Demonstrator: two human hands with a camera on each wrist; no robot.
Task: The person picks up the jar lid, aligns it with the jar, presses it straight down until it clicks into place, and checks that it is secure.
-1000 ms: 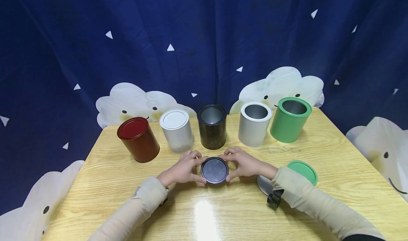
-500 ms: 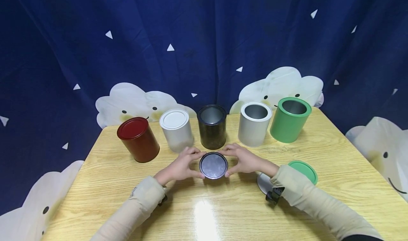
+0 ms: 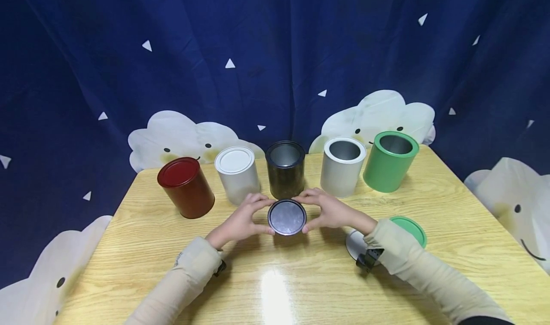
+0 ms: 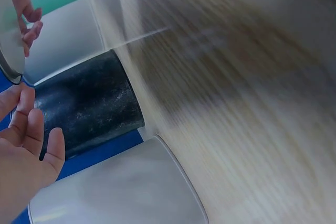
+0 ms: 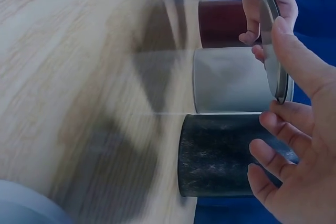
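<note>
Held level above the table in the head view is a round black lid [image 3: 287, 217]. My left hand [image 3: 245, 220] pinches its left edge between thumb and forefinger, while my right hand [image 3: 328, 211] pinches the right edge the same way. Both wrist views show the lid's pale underside raised off the table, the other fingers spread loosely below it. Just behind the lid stands an uncovered black can [image 3: 286, 177], its grey inside visible. In the right wrist view this black can [image 5: 226, 156] lies close past my right fingertips.
Left of the black can stand a lidded dark red can [image 3: 189, 191] and a lidded white can [image 3: 238, 177]. To its right are an uncovered white can [image 3: 342, 172] and an uncovered green can [image 3: 388, 167]. A white lid [image 3: 354, 244] and a green lid [image 3: 410, 230] lie near my right forearm.
Both hands have moved the black lid upward in the head view, away from the front of the table and closer to the black can. The cans have stayed put.
</note>
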